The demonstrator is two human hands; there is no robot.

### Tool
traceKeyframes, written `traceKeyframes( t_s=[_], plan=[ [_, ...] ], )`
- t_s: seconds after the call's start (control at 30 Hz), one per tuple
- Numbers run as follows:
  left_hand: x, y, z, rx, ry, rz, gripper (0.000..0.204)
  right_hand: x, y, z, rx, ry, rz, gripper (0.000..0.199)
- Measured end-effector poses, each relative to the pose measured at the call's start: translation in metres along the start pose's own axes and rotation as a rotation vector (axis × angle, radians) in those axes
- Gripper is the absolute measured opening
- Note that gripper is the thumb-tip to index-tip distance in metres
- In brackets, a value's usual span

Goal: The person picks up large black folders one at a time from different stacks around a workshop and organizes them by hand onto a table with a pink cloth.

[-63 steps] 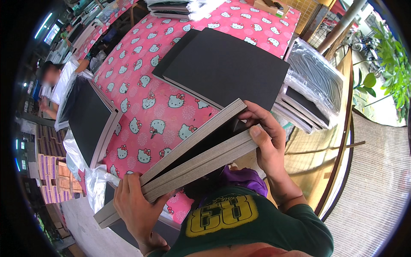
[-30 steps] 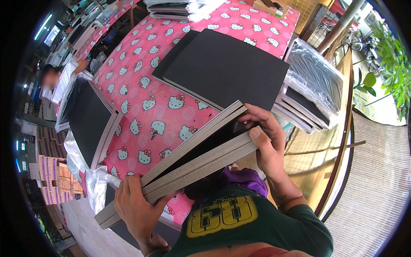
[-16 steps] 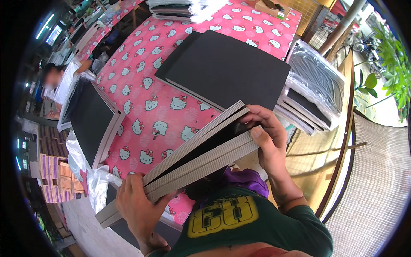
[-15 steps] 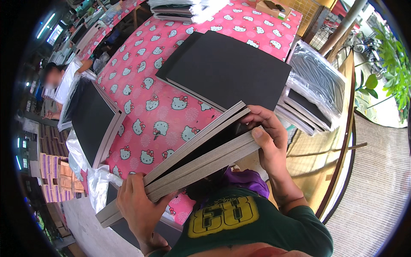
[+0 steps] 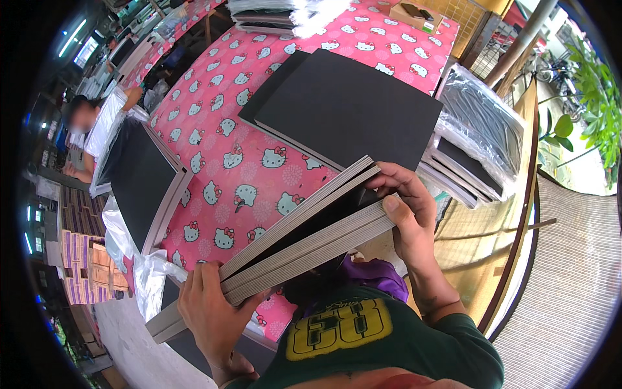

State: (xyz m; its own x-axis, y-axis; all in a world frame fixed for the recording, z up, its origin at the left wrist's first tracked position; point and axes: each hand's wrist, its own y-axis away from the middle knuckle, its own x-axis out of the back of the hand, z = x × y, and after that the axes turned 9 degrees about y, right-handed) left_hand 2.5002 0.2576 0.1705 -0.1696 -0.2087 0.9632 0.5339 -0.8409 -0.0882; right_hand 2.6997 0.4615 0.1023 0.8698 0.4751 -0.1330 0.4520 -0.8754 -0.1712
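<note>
I hold a stack of several thin grey boards [image 5: 291,243] edge-on in front of my chest, slanting from lower left to upper right. My left hand [image 5: 210,314] grips the stack's lower left part, fingers curled over its top edge. My right hand [image 5: 408,207] grips the upper right end, thumb on the near boards and fingers spreading a gap between them; black faces show inside the gap. Beyond it, black sheets [image 5: 346,107] lie flat on the pink cartoon-cat tablecloth [image 5: 220,123].
Plastic-wrapped packs of black boards [image 5: 476,139] lie at the table's right edge. Another black-faced stack in plastic [image 5: 139,181] sits at the left. A seated person [image 5: 91,126] is at the far left. More wrapped packs [image 5: 272,13] and a cardboard box [image 5: 418,14] stand at the far end.
The stack and both hands stay nearly still; my right fingers have shifted a little on the upper end and the view has tilted a little.
</note>
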Motion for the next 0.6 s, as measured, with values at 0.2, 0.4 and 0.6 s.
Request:
traceKeyframes(
  t_s=[0.2, 0.4, 0.6],
  plan=[
    [0.002, -0.001, 0.001, -0.062, 0.003, 0.035, 0.083, 0.003, -0.007, 0.005, 0.103, 0.194, 0.017, 0.025],
    [0.007, -0.002, -0.004, -0.129, 0.010, 0.048, 0.096, -0.005, -0.036, 0.021, 0.040, 0.029, -0.195, 0.035],
    [0.019, 0.023, -0.001, -0.163, -0.130, 0.132, 0.091, -0.012, -0.059, 0.031, 0.209, 0.105, -0.308, 0.066]
  ],
)
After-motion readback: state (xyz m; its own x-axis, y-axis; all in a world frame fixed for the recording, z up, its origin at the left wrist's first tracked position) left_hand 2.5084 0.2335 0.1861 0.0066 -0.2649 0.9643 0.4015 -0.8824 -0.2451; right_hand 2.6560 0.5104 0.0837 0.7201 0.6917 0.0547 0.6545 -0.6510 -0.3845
